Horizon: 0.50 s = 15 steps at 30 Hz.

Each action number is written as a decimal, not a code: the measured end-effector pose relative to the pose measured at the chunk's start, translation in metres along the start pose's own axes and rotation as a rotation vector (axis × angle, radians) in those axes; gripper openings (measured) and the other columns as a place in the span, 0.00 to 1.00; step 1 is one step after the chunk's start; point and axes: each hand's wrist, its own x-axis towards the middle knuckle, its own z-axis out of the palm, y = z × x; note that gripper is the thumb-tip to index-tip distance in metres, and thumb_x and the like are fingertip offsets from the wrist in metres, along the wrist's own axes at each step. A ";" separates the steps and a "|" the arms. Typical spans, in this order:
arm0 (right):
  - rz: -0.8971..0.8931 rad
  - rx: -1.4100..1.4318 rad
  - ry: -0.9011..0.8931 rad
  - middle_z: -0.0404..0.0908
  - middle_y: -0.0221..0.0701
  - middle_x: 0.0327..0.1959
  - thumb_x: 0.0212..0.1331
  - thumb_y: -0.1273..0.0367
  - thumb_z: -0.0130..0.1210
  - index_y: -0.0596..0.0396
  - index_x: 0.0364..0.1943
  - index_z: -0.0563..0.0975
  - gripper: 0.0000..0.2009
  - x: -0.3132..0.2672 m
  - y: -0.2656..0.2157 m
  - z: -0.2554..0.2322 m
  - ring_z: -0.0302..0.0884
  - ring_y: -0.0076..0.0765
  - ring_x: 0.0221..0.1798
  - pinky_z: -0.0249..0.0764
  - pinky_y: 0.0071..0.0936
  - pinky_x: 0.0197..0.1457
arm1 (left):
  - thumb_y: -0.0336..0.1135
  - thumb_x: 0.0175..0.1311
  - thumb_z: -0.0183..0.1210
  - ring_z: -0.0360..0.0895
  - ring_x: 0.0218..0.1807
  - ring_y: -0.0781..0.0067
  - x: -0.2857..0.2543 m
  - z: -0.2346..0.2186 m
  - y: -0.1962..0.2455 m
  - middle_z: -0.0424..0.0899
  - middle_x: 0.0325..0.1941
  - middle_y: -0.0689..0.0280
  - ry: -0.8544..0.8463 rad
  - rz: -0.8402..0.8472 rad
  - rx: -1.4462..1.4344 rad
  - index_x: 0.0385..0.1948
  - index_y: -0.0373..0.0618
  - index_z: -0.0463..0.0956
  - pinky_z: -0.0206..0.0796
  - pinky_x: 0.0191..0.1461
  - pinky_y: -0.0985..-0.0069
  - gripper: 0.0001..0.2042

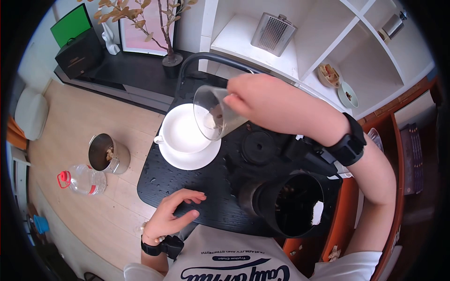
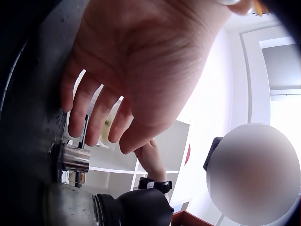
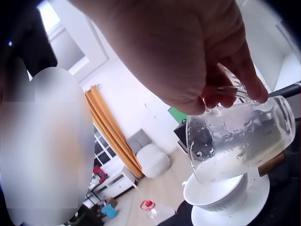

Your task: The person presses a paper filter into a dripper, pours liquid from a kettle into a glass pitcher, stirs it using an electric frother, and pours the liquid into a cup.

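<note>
My right hand (image 1: 251,96) grips the handle of a clear glass pitcher (image 3: 235,141). The pitcher is tipped on its side, its mouth over a wide white cup (image 1: 180,133); drops and a little pale liquid show inside its wall. That cup stands on a white saucer (image 1: 194,161) and has a small handle on its left. Near the table's front edge, my left hand (image 1: 173,213) is held with fingers loosely extended and nothing in it; the left wrist view shows its palm and spread fingers.
The black table (image 1: 211,201) has water drops on it. A round black lid (image 1: 258,147) lies right of the saucer, and a deep dark container (image 1: 297,206) stands front right. On the floor at left are a steel pot (image 1: 119,157) and a plastic bottle (image 1: 89,180). White shelves (image 1: 234,33) rise behind.
</note>
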 end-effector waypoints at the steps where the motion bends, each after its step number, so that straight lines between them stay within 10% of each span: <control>1: -0.004 -0.002 -0.001 0.74 0.39 0.27 0.59 0.66 0.44 0.63 0.29 0.70 0.11 0.005 -0.003 0.002 0.72 0.47 0.33 0.68 0.35 0.37 | 0.25 0.50 0.57 0.75 0.42 0.70 0.000 -0.001 0.000 0.77 0.44 0.63 0.005 0.002 0.000 0.45 0.42 0.71 0.64 0.46 0.77 0.17; 15: -0.540 -0.558 0.232 0.70 0.26 0.27 0.41 0.72 0.55 0.50 0.24 0.72 0.05 0.022 -0.013 0.007 0.72 0.28 0.34 0.72 0.20 0.33 | 0.26 0.53 0.56 0.75 0.41 0.71 0.021 0.001 -0.001 0.76 0.44 0.63 -0.050 0.032 -0.036 0.45 0.43 0.71 0.65 0.45 0.78 0.16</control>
